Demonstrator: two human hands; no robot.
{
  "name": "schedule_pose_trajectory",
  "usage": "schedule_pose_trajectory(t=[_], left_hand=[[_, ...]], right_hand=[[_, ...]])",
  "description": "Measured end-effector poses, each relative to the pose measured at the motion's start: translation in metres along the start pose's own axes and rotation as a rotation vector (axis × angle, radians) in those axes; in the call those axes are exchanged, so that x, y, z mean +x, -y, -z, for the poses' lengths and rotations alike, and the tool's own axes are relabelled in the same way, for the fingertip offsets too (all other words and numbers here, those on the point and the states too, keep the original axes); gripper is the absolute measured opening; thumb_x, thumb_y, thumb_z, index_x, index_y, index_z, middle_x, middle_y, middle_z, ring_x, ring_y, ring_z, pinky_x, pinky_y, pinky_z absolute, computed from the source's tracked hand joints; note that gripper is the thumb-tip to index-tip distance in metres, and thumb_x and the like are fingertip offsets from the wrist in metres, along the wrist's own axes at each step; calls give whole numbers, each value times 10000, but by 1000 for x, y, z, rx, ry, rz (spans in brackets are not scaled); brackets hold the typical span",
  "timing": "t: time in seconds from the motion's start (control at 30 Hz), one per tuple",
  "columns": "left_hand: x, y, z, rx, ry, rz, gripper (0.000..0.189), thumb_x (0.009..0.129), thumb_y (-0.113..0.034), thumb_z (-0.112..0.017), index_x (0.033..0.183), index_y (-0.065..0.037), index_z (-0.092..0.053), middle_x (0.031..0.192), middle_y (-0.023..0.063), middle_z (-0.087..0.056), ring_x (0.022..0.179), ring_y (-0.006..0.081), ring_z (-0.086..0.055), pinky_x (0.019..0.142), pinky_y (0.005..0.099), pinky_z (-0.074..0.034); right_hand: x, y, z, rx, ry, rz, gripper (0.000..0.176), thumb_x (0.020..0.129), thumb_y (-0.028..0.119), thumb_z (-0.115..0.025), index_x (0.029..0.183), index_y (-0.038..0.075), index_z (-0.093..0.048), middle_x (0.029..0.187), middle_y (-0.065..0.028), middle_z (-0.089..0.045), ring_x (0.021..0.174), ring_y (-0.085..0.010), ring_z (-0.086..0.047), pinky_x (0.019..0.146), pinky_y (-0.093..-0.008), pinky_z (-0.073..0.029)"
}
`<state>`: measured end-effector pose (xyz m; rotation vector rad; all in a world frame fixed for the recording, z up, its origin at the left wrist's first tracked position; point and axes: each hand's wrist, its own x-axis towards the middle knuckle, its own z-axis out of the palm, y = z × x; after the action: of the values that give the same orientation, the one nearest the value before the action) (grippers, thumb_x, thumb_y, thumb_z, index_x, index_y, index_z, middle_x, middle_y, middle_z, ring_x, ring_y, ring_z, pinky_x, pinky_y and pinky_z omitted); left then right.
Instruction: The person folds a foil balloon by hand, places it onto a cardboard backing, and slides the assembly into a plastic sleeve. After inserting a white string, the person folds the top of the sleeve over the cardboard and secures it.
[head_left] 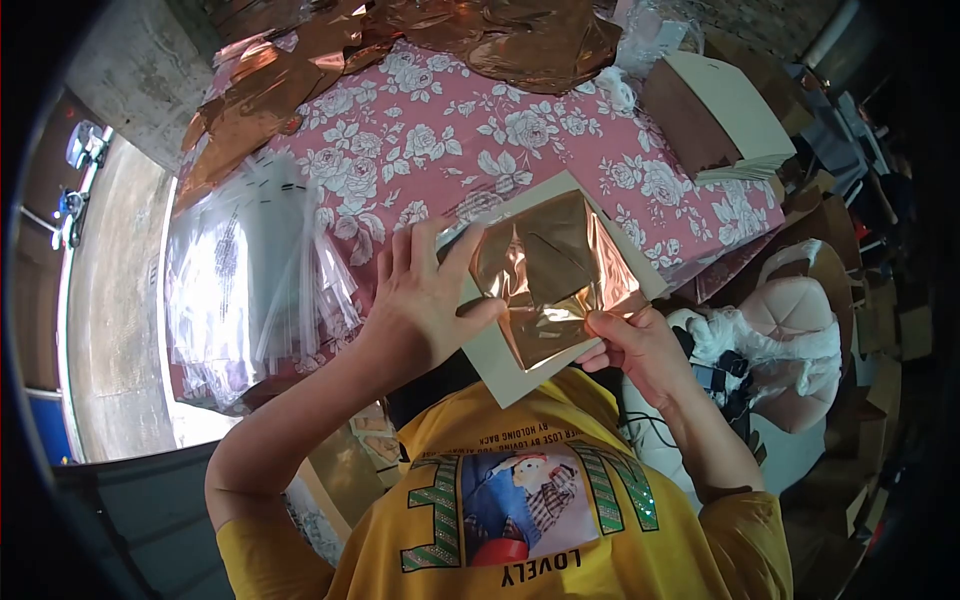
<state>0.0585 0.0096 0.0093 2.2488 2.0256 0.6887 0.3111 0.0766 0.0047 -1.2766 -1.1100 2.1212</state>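
Observation:
A copper-coloured foil sheet [545,240] lies on a larger cream card [515,385], which I hold tilted in front of my chest at the table's near edge. My right hand [640,350] pinches the card and foil at their lower right edge, thumb on top. My left hand [425,295] is spread at the left side, thumb and index finger apart and touching the foil's edge. The foil is creased and shiny, and the card shows around it as a border. What lies beneath the card is hidden.
Clear plastic sleeves [250,270] lie piled on the left of the floral pink tablecloth [430,140]. Copper foil sheets [540,45] are heaped along the far side. A stack of cream cards [725,115] stands at the far right. A padded chair [790,335] is at my right.

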Motion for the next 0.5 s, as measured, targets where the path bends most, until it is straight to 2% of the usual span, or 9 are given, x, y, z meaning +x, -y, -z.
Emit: schedule_pose_trajectory(t=[0.1, 0.17, 0.2, 0.27, 0.3, 0.43, 0.5], left_hand=[[-5, -6, 9, 17, 45, -49, 718, 755, -347, -746, 1344, -52, -460, 1179, 162, -416, 1082, 344, -416, 931, 448, -357], [-2, 7, 4, -3, -12, -134, 683, 773, -345, -736, 1332, -54, -472, 1121, 145, -427, 1021, 332, -417, 907, 446, -358], [2, 11, 2, 15, -14, -85, 581, 834, -306, -677, 1321, -55, -484, 1180, 150, -462, 1105, 348, -433, 960, 461, -343], [23, 24, 2, 52, 16, -61, 519, 924, -291, -550, 1390, -92, -439, 1379, 179, -411, 1321, 380, -343, 1079, 503, -247], [31, 30, -1, 100, 68, -62, 506, 967, -293, -480, 1433, -119, -389, 1500, 162, -318, 1418, 386, -217, 1131, 507, -162], [36, 45, -23, -1, 119, -53, 504, 999, -303, -415, 1468, -138, -336, 1510, 163, -302, 1429, 383, -188, 1140, 520, -136], [36, 42, -23, -85, 133, -14, 497, 1002, -387, -369, 1438, -150, -396, 1494, 152, -336, 1409, 375, -239, 1129, 521, -171]], right_hand=[[-6, -5, 11, -3, 21, -28, 178, 936, 142, -600, 1016, -16, -617, 892, -99, -664, 744, -195, -692, 641, -270, -586], [-10, -9, 18, 4, 41, -25, 178, 935, 149, -603, 997, -16, -625, 884, -112, -673, 737, -192, -693, 626, -270, -587], [-11, -10, 20, 5, 46, -30, 178, 935, 149, -603, 997, -16, -625, 884, -112, -673, 737, -192, -693, 626, -270, -587], [-12, -9, 23, -16, 54, -38, 188, 936, 156, -603, 1003, -18, -626, 875, -116, -678, 740, -191, -694, 624, -269, -586], [-11, -11, 25, -22, 59, -47, 197, 938, 163, -602, 1005, -20, -627, 858, -118, -680, 738, -192, -695, 628, -268, -584], [-9, -7, 23, -25, 82, -30, 207, 939, 174, -601, 994, -24, -630, 860, -122, -682, 734, -192, -695, 636, -266, -581], [-6, -4, 22, -47, 91, -28, 205, 939, 178, -601, 974, -22, -634, 859, -124, -684, 728, -191, -695, 640, -265, -578]])
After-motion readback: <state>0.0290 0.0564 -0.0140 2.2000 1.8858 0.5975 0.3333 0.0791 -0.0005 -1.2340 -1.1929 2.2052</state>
